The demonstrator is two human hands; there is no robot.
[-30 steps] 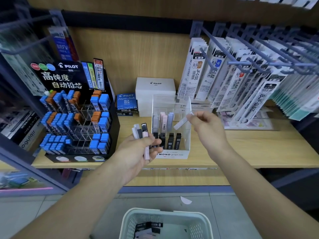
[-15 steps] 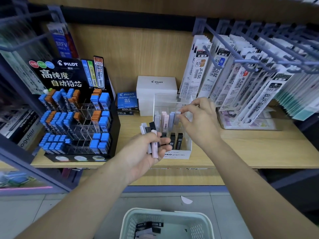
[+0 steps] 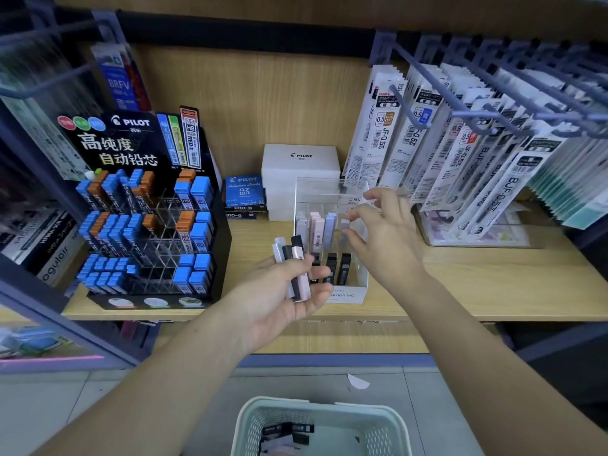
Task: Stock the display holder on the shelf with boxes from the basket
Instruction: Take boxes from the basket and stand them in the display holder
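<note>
The left hand [image 3: 273, 304], palm up, grips a loose fan of slim boxes [image 3: 297, 255] in white, black and pink. Their smooth card faces and the light curl of the fingers suggest one could slide out and drop toward the perforated plastic basket [image 3: 279, 401] below both hands.

Between the hands stands the display holder [image 3: 352, 292], made of clear, rigid, thin-walled acrylic with narrow upright slots. Pastel boxes fill its back row and black ones the front. A knock from either wrist would likely shift it or topple its rows.

The right hand [image 3: 383, 238], fingers spread, is at a lilac-grey box [image 3: 344, 225] standing upright in the back row. Blur hides whether thumb and forefinger pinch it. Beyond the right hand hang glossy, flat refill packs [image 3: 460, 153], which a sleeve or wrist could easily snag.
</note>
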